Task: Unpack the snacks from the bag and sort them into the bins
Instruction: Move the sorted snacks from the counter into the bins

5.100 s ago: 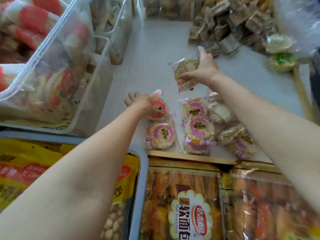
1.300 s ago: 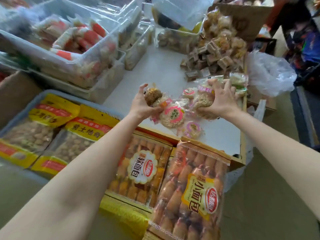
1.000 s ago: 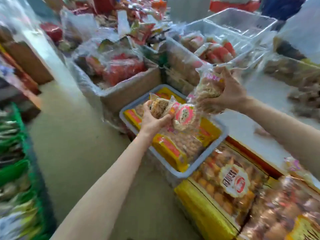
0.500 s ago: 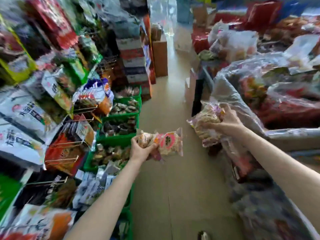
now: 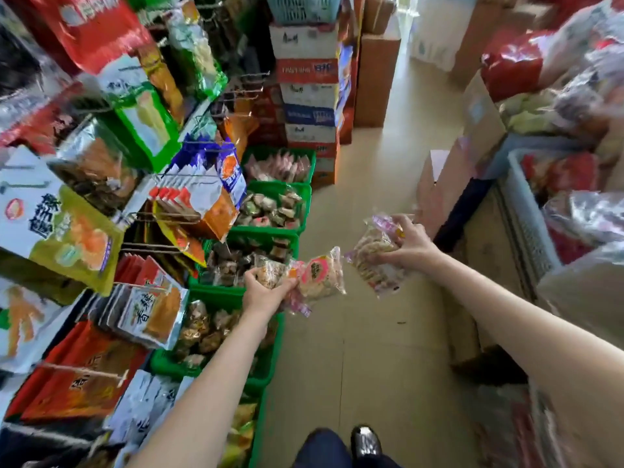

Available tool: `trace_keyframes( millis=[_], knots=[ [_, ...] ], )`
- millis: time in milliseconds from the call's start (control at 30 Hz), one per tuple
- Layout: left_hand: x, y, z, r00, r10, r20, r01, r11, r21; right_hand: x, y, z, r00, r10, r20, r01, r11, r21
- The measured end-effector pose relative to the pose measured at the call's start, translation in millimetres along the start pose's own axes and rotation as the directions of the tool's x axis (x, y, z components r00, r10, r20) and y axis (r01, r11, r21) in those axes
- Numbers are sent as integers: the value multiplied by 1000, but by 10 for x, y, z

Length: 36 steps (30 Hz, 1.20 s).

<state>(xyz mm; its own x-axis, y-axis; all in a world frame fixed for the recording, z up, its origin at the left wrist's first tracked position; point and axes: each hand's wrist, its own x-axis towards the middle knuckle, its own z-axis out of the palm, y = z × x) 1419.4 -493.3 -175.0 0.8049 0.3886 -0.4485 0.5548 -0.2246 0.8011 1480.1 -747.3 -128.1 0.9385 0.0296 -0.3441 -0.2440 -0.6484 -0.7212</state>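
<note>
Change: Both arms have swung away from the white table and its clear tubs; they now reach over an aisle, facing a row of green bins [image 5: 270,194] on the left.
Meaning: my guess is the carry is nearly done and the drop into a bin comes next; which bin, I cannot tell.
Surroundings: hanging snack bags [image 5: 67,231] on the far left, stacked cartons [image 5: 309,96] at the far end, cardboard boxes on the right.
Left hand [image 5: 266,292]: fingers curled around a clutch of packets, held just over the near bins.
Right hand [image 5: 410,244]: fingers wrapped around a clear-wrapped bundle [image 5: 374,258], over bare floor, well apart from the bins.
Pink-labelled packet [image 5: 320,273]: sticks out of the left grip toward the right, long axis tilted, label facing up toward me.
Right bundle axis: runs from far-right down to near-left, roughly.
</note>
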Motion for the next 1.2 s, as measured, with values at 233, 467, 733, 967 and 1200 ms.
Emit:
trace_keyframes(
  millis=[233,467,733,967,1200],
  knots=[
    [2027,531,31,991,-79,-106,85,995,53,2279,-748,254,988,-23,155,29,999,-38],
    [4295,761,501,997,9,-71,18,927,375,4711,-665,1007,973,118,201,-90,986,-144],
    [6565,202,1191,988,108,114,-156,611,776,6857,-81,2571,944,-31,327,190,865,-465],
    [7801,-601,1481,979,204,-13,-125,648,751,7701,546,3557,898,-118,424,338,802,-493],
    [7806,-897,1671,875,-374,306,-60,545,836,8014,586,3624,842,-45,537,469,553,-689]
  ],
)
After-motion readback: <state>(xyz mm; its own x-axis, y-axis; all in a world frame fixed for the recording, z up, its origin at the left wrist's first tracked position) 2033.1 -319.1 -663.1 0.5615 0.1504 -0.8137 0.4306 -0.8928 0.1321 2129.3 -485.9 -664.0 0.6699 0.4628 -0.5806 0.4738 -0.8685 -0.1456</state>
